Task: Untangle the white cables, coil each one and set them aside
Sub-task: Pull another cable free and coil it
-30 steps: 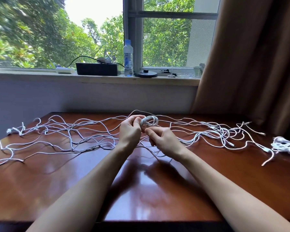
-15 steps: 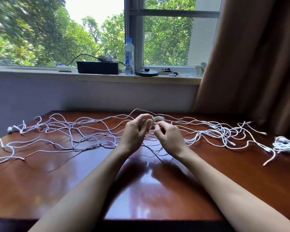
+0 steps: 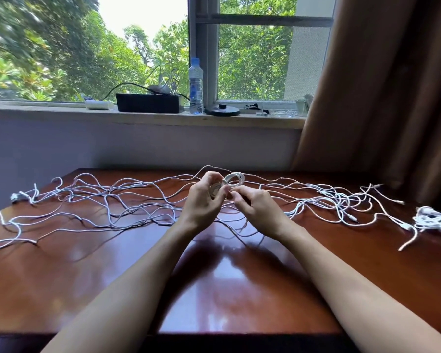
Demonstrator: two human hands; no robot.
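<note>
A sprawl of tangled white cables (image 3: 107,205) lies across the far half of the brown wooden table (image 3: 222,289). My left hand (image 3: 204,200) grips a small white coil (image 3: 233,180) of cable, held just above the table at its middle. My right hand (image 3: 259,208) pinches the strand leading into that coil, right beside the left hand's fingertips. More loose white loops (image 3: 339,202) trail off to the right of my hands. A bundled white cable (image 3: 433,220) sits at the table's right edge.
Behind the table a window sill (image 3: 148,118) carries a black box (image 3: 149,103), a water bottle (image 3: 196,86) and a black round lid (image 3: 222,110). A brown curtain (image 3: 392,85) hangs at the right. The near table half holds only my forearms.
My right hand rose from below the coil to meet it, then drew back slightly with the strand. The coil stayed in my left hand and now stands a little higher.
</note>
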